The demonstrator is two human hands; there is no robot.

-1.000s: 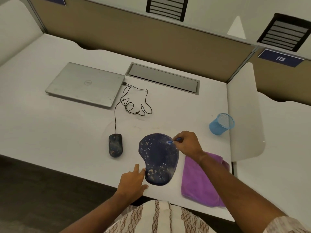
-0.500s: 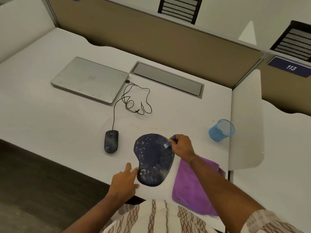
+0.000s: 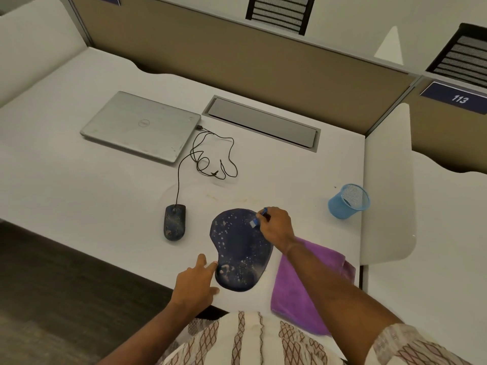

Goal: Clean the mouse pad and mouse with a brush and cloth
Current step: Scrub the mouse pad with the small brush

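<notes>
A person seated at a white cubicle desk [image 3: 79, 196] grips a small blue brush [image 3: 259, 217] in the closed fingers of the right hand [image 3: 275, 227], its bristle end resting on the upper right edge of a dark blue, speckled mouse pad [image 3: 241, 248]. The left hand [image 3: 196, 281] lies on the desk with fingers loosely spread and holding nothing, fingertips touching the pad's lower left edge. A dark wired mouse [image 3: 174, 225] sits just left of the pad, its cable [image 3: 208, 159] running to a closed silver laptop [image 3: 139, 125] farther back. A purple cloth [image 3: 297, 291] lies flat beside the pad on the right, partly under the right forearm, and a blue mesh cup [image 3: 347, 201] stands near the desk's right edge
</notes>
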